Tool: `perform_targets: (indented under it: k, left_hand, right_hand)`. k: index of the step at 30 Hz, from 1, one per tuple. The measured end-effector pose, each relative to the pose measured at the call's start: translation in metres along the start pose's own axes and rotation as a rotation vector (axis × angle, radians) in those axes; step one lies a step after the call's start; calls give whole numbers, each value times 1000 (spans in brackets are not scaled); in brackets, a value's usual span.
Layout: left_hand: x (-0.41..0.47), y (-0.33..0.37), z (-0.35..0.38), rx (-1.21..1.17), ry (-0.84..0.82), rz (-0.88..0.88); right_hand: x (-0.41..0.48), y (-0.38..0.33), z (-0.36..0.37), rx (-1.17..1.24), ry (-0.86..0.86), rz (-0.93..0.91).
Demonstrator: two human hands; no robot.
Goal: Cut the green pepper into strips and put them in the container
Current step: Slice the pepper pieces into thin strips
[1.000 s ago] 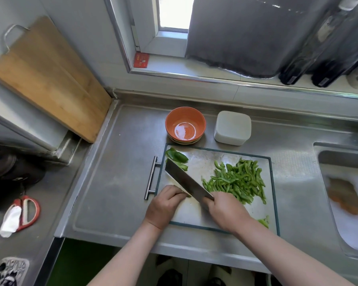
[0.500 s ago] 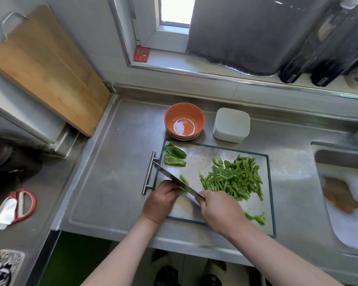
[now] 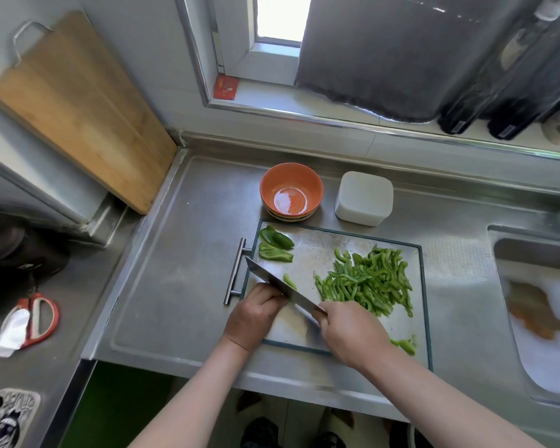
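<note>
Wooden board (image 3: 78, 108): 10 o'clock, leaning against the wall, metal handle uppermost.
Scissors (image 3: 42, 315): 8 o'clock, red handles, flat on the counter, touching a white rag (image 3: 12, 331).
Sink (image 3: 530, 236): 3 o'clock, white foam inside.
Bottles (image 3: 511, 121): 1 o'clock, dark, on the sill.
Red card (image 3: 226, 88): 12 o'clock, on the sill.

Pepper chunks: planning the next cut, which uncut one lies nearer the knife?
The paler, flatter chunk, just beyond the knife tip; the darker glossy chunk lies farther back.

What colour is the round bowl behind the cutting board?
Orange. The round ceramic bowl shows best in the head view, the only one.
</note>
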State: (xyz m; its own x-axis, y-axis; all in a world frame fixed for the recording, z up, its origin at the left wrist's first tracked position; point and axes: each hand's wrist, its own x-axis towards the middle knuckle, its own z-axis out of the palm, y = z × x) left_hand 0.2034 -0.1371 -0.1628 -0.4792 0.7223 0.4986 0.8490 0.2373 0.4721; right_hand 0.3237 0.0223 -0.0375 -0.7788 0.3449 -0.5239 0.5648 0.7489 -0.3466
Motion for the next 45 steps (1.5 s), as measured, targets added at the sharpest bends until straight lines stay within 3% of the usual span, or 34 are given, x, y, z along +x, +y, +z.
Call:
perform_targets:
  k: [9,19,25,35,39,45]
  left_hand:
    - [-1,-3,1,-3,-27,12]
    - [0,-2,2,1,-32,-8]
    - [1,-2,2,17,-51,-29]
    - [4,1,-4,-2,-106,-53]
    - [9,11,-13,-75,-129,-212]
    - [31,21,-18,-91,-128,-599]
  right_hand:
    - [-6,-4,9,-124,49,-39]
    - [15,-4,16,-102,4,-1]
    - [9,13,3,14,-75,64]
    - [7,8,-7,163,-18,148]
    - [-4,23,-16,204,5,195]
    - [-9,30,-42,276,93,193]
